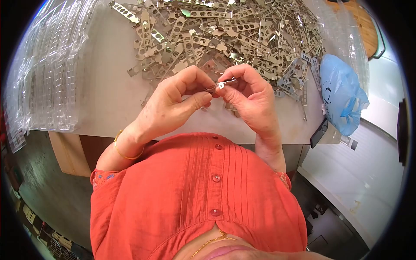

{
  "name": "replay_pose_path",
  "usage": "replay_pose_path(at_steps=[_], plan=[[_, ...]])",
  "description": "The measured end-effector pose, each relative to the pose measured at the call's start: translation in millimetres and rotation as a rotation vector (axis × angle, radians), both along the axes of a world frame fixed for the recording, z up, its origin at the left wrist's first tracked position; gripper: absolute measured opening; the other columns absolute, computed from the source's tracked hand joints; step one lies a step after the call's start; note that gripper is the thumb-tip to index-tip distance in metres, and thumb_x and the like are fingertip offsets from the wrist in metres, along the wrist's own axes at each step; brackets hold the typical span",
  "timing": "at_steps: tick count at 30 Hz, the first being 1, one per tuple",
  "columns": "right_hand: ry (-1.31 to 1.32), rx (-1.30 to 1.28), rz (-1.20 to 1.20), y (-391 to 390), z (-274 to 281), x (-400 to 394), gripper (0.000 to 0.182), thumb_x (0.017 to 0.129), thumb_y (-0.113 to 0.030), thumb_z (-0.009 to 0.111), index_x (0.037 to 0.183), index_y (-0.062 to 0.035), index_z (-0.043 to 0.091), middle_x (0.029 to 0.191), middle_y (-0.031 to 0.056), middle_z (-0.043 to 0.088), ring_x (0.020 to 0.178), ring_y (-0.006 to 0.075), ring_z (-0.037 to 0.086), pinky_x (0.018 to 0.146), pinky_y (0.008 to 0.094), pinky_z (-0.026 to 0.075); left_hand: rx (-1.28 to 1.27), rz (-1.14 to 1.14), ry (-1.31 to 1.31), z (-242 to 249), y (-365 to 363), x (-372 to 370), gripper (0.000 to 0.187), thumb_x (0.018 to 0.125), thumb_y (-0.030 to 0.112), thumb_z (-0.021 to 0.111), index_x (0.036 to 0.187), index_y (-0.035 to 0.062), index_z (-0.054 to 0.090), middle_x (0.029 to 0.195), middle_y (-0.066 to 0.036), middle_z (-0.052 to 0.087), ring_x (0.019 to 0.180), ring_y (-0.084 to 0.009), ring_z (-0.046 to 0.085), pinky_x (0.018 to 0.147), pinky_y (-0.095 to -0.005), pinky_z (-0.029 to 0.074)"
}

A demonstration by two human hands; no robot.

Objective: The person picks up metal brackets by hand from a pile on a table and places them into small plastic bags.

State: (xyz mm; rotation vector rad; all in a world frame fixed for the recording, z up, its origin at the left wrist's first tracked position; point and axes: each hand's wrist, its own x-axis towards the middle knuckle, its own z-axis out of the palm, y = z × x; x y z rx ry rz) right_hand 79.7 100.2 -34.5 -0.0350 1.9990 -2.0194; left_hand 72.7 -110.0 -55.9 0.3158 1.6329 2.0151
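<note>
Left hand point(180, 97) and right hand point(249, 93) pinch one small metal strip point(222, 84) between fingertips, above tabletop point(108, 95) centre. Big strip pile point(225, 34) at 12 o'clock looks mostly unworked. Clear trays point(47, 73) at 9 o'clock; blue bag point(342, 97) at 3 o'clock.

Shiny metal strips point(225, 30), matt tabletop point(108, 91)

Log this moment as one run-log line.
left hand: pinching metal strip | right hand: pinching same strip | behind: pile of strips on table | left: plastic trays | right: blue bag
</note>
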Motion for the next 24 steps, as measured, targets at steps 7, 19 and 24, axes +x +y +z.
replay_pose_path(at_steps=[7, 19, 24], plan=[[0.004, 0.071, 0.006, 6, 4, -2, 0.016, 0.095, -0.002, 0.069, 0.108, -0.0029, 0.060, 0.098, 0.0003, 0.067, 0.087, 0.0076, 0.066, 0.078, 0.0225, 0.054, -0.297, -0.089, 0.084, 4, 0, 2, 0.013, 0.104, 0.009, 0.055, 0.114, 0.0015, 0.059, 0.092, -0.002, 0.063, 0.079, -0.0078, 0.059, 0.071, -0.0239, 0.050], [0.283, 0.338, -0.074, -11, -5, 3, 0.030, 0.102, -0.012, 0.061, 0.131, -0.0057, 0.056, 0.089, 0.0057, 0.067, 0.078, 0.0116, 0.065, 0.069, 0.0274, 0.052, -0.103, -0.050, -0.234, 6, 8, 7, 0.015, 0.108, 0.020, 0.049, 0.111, 0.0066, 0.056, 0.084, 0.003, 0.055, 0.072, -0.0042, 0.049, 0.064, -0.0204, 0.043], [0.219, 0.243, -0.120, -11, -8, 3, 0.026, 0.102, -0.013, 0.060, 0.127, -0.0053, 0.058, 0.083, 0.0037, 0.066, 0.075, 0.0100, 0.062, 0.067, 0.0275, 0.051, -0.109, -0.038, -0.315, 9, 8, 7, 0.016, 0.108, 0.020, 0.048, 0.110, 0.0067, 0.057, 0.081, 0.003, 0.054, 0.069, -0.0048, 0.047, 0.062, -0.0208, 0.041]])
